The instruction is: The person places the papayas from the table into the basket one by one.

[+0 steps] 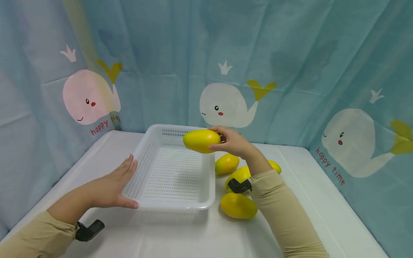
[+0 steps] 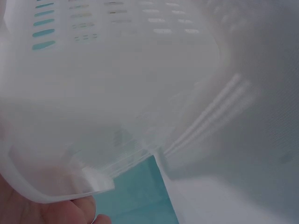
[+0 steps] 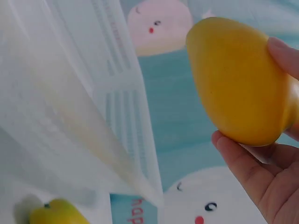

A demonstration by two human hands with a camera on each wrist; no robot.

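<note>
My right hand (image 1: 233, 142) grips a yellow mango (image 1: 201, 141) above the far right part of a white plastic basket (image 1: 210, 193). In the right wrist view, fingers and thumb hold the mango (image 3: 238, 84) at its broad end. My left hand (image 1: 111, 186) rests against the basket's left side, fingers straight and thumb spread at the near left corner. The left wrist view shows the basket's slotted wall (image 2: 107, 70) up close, with part of the left hand (image 2: 51, 210) at its rim. Several more mangoes (image 1: 239, 206) lie right of the basket, some partly hidden by my right arm.
The basket stands on a white table (image 1: 180, 240). Behind and beside the table hangs a light blue curtain (image 1: 155, 46) printed with whales. A black wrist mount (image 1: 239, 186) sits at the right cuff, another mount (image 1: 89, 230) at the left.
</note>
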